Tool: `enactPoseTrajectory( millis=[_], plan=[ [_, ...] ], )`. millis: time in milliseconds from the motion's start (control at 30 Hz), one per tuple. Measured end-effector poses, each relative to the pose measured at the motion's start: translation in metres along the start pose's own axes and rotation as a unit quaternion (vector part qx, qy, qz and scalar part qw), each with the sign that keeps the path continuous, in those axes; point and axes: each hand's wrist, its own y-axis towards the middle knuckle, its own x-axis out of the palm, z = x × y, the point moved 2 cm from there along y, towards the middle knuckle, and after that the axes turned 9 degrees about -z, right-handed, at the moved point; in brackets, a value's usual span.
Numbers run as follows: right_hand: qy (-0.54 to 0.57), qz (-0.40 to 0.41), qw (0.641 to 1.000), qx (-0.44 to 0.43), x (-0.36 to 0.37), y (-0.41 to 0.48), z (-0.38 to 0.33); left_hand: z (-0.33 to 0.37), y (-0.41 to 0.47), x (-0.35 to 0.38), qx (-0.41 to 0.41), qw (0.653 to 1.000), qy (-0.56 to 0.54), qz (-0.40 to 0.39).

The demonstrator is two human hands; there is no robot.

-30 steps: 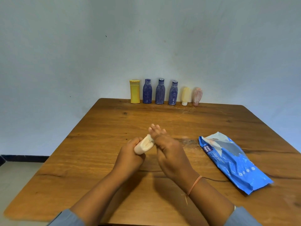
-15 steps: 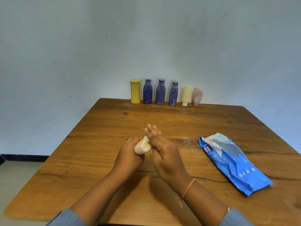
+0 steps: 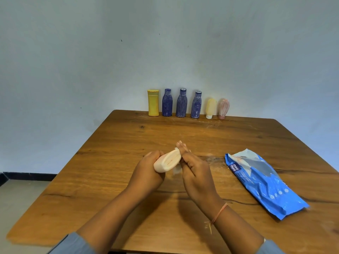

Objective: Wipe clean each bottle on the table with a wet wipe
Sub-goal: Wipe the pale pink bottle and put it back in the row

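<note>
My left hand (image 3: 146, 171) grips a small cream bottle (image 3: 167, 161) held tilted above the middle of the wooden table (image 3: 110, 180). My right hand (image 3: 196, 171) presses against the bottle's right side with a white wet wipe (image 3: 177, 169), which mostly hides under the fingers. Along the far edge stand a yellow bottle (image 3: 153, 102), three blue bottles (image 3: 167, 102) (image 3: 181, 103) (image 3: 196, 104), a cream tube (image 3: 211, 108) and a pink tube (image 3: 223, 108).
A blue wet-wipe pack (image 3: 264, 182) lies on the table to the right of my hands. The wall rises directly behind the row of bottles. Floor shows past the table's left edge.
My right hand slid back along the cream bottle toward me, uncovering more of its side. The left hand kept its grip and barely moved.
</note>
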Motion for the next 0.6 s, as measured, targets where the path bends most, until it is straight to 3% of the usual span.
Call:
enactPoseTrajectory(
  millis=[100,333,500,600],
  plan=[
    [-0.038,0.009,0.999,-0.031,0.0,-0.001,-0.002,-0.002,0.003,0.003,-0.017,1.0,0.006,-0.007],
    [-0.109,-0.074,0.981,-0.144,0.021,-0.012,-0.018,0.004,0.004,0.001,-0.036,0.999,0.028,-0.009],
    [-0.011,-0.024,0.999,-0.047,-0.004,0.008,-0.004,0.004,-0.001,0.003,-0.044,0.999,-0.027,-0.011],
    [-0.045,-0.029,0.997,-0.06,0.007,0.006,-0.013,0.005,0.001,0.002,-0.063,0.997,-0.033,-0.002]
  ],
)
